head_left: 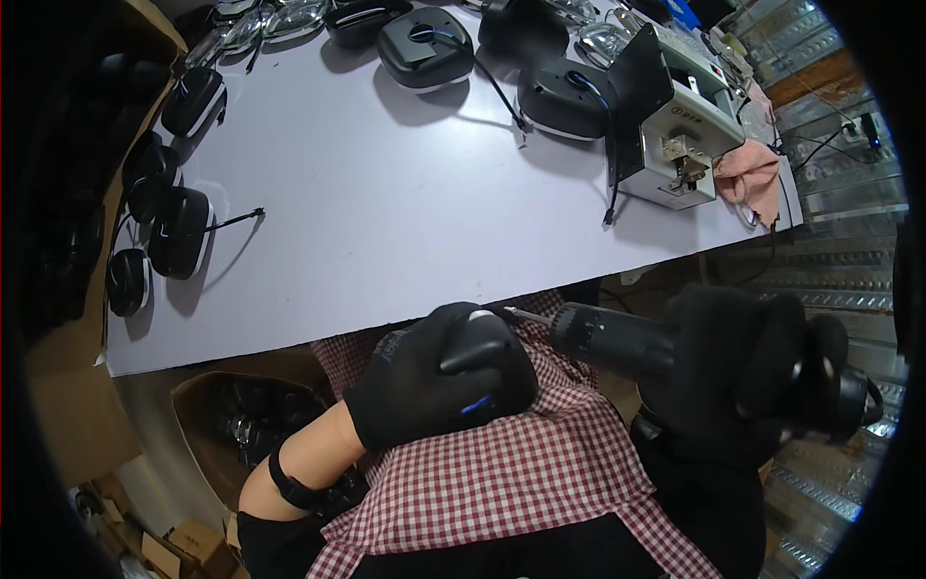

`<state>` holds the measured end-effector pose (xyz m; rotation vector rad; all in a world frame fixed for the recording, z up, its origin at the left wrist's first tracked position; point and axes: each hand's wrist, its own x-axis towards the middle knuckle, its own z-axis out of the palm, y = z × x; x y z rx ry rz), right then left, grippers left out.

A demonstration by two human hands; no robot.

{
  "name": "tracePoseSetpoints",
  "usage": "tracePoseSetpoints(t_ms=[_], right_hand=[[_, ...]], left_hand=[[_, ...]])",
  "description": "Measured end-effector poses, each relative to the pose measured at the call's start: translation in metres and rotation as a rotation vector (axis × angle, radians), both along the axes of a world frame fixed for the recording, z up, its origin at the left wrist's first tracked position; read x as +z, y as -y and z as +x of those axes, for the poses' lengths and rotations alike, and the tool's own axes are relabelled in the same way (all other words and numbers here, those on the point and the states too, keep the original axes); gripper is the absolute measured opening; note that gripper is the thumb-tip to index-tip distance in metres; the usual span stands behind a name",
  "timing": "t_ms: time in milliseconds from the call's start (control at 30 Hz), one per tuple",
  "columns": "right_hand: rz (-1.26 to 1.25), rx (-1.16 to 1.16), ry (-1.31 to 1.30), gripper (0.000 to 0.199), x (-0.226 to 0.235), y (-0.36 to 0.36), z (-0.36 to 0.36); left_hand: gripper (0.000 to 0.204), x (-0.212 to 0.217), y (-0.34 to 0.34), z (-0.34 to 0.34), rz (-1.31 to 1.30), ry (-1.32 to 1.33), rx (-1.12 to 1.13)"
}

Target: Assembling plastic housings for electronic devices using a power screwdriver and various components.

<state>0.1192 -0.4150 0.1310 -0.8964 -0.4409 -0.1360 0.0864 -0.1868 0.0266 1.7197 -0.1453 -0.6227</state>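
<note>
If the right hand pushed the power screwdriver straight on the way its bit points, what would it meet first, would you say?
Most likely the black housing gripped in the gloved left hand: the screwdriver in the right hand aims its bit left at it, apparently almost touching, though depth is unclear.

I see a pale lavender flat counter (367, 203) carrying several black rounded plastic housings with trailing cables: three (181, 232) sit near its left edge and others (425, 46) near its far edge. A white box-shaped benchtop machine with a metal fitting (675, 135) stands at the far right corner, just beside a crumpled pink cloth (750, 174). Below the counter's near edge, at lower left, I see an open brown cardboard box (241, 415) holding dark parts. A red-and-white checked fabric apron (502, 473) covers the lap.
</note>
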Motion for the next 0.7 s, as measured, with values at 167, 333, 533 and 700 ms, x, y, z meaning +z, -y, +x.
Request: tracePoseSetpoints(t_ms=[167, 333, 533, 700], right_hand=[[0.044, 0.221, 0.196, 0.019, -0.014, -0.009, 0.017], [0.000, 0.379, 0.598, 0.034, -0.026, -0.011, 0.032], [-0.055, 0.402, 0.620, 0.054, -0.029, -0.009, 0.029], [-0.105, 0.381, 0.587, 0.052, -0.030, -0.011, 0.025]], left_hand=[[0.044, -0.020, -0.011, -0.011, 0.294, 0.814, -0.113], [0.040, -0.015, -0.006, -0.011, 0.315, 0.803, -0.106], [0.040, -0.016, -0.007, -0.016, 0.340, 0.782, -0.097], [0.040, -0.014, -0.006, -0.018, 0.323, 0.794, -0.096]])
